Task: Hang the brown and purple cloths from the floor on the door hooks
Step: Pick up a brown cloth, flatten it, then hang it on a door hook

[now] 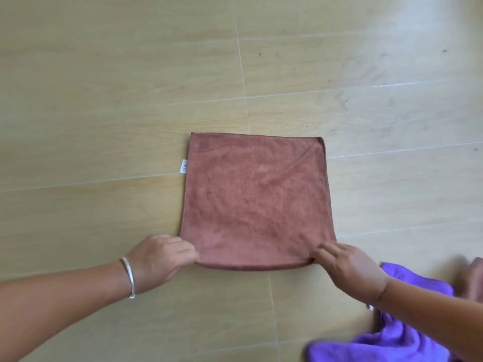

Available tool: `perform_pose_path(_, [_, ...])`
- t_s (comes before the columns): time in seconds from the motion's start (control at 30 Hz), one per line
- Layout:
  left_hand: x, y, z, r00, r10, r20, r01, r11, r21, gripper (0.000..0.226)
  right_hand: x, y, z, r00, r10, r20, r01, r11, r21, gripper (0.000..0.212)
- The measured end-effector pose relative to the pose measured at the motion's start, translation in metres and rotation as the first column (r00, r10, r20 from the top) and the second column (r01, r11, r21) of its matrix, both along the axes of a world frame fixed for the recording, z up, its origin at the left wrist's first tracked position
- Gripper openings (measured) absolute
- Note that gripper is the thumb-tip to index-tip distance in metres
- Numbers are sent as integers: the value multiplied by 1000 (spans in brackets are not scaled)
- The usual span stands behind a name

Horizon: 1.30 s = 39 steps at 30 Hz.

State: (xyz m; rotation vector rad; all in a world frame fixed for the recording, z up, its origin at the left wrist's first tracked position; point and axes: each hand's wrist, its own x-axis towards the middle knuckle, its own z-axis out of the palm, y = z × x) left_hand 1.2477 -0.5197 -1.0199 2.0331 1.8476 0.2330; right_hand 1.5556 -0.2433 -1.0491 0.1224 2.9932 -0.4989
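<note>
While the brown cloth (pixel 257 202) lies spread flat and nearly square on the floor (pixel 104 100), its two near corners are taken by the hands. The near left corner is held by the left hand (pixel 163 258), whose fingers are curled down over the edge of the fabric; whether the thumb is tucked under the cloth cannot be told. The near right corner is touched by the right hand (pixel 350 269), whose fingers are bent over the fabric with the fingertips (pixel 322 248) resting on top of it; a pinch seems to be made at the very corner, but the thumb side is hidden and the grip cannot be told for certain. A small white label (pixel 184 166) is seen projecting from the left edge of the brown cloth, toward its far end. A silver bangle (pixel 128 276) is worn on the left wrist.

The purple cloth (pixel 407 335) is found crumpled on the floor at the near right, partly covered by the right forearm and well to the right of the brown cloth's near edge. Beside it, at the right border of the view, a blurred brownish shape (pixel 470 280) is seen; what it is cannot be told. The floor is made of pale wood-patterned tiles with thin light seams.
</note>
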Motion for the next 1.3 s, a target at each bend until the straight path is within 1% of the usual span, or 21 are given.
perform_pose_path(0.03, [-1,5,18,999,48,8,-48,999,15,22,-6,1,17,994,-106,0,106,994,-35,5])
perform_pose_path(0.1, [-4,17,61,989,144,22,-145,988,44,19,-19,5,56,950,-311,11,311,945,-105,10])
perform_pose_path(0.13, [-6,23,82,981,195,23,-196,979,57,18,-25,8,77,921,-389,3,386,915,-115,12])
perform_pose_path(0.17, [-9,28,105,970,244,20,-245,967,67,20,-32,12,99,894,-449,-14,444,889,-110,14])
perform_pose_path(0.23, [-15,37,150,950,311,-2,-310,948,76,36,-44,18,147,835,-550,-36,543,832,-115,16])
perform_pose_path(0.27, [-17,41,173,948,319,-14,-317,944,88,43,-49,21,173,813,-580,-46,571,811,-127,15])
perform_pose_path(0.3, [-19,44,199,949,315,-30,-310,945,104,46,-53,23,200,805,-591,-58,580,803,-137,13])
perform_pose_path(0.4, [-25,49,290,951,296,-89,-282,949,139,43,-62,27,294,809,-585,-55,567,802,-191,11])
perform_pose_path(0.5, [-33,49,381,941,326,-89,-312,940,141,47,-67,29,391,824,-565,-36,545,809,-220,12])
perform_pose_path(0.57, [-34,42,450,934,349,-77,-336,930,146,48,-67,26,470,839,-542,-45,519,823,-232,12])
perform_pose_path(0.67, [-25,29,565,924,377,-57,-360,913,193,46,-62,18,592,870,-488,-68,463,857,-225,13])
perform_pose_path(0.73, [-18,17,635,925,379,-33,-363,904,228,42,-56,11,664,906,-417,-72,397,897,-195,14])
perform_pose_path(0.77, [-16,10,670,922,387,-14,-371,892,257,38,-52,8,700,926,-366,-96,347,922,-169,17])
perform_pose_path(0.83, [-13,-2,736,918,397,6,-377,865,331,33,-45,3,767,953,-261,-155,247,963,-103,31])
perform_pose_path(0.9, [-9,-11,789,921,390,12,-365,849,383,30,-43,-2,822,959,-179,-221,172,984,-50,37])
perform_pose_path(1.03, [-8,-27,889,923,383,35,-349,798,490,17,-46,-16,923,917,-75,-393,95,995,31,24])
perform_pose_path(1.13, [-15,-41,951,927,373,34,-338,792,508,13,-50,-29,985,884,-19,-467,67,994,87,22])
perform_pose_path(1.2, [-21,-49,985,922,386,13,-336,785,521,18,-55,-36,1020,869,-9,-495,64,994,94,15])
perform_pose_path(1.3, [-29,-63,1026,908,418,21,-363,762,536,33,-63,-49,1064,880,-24,-474,76,993,89,5])
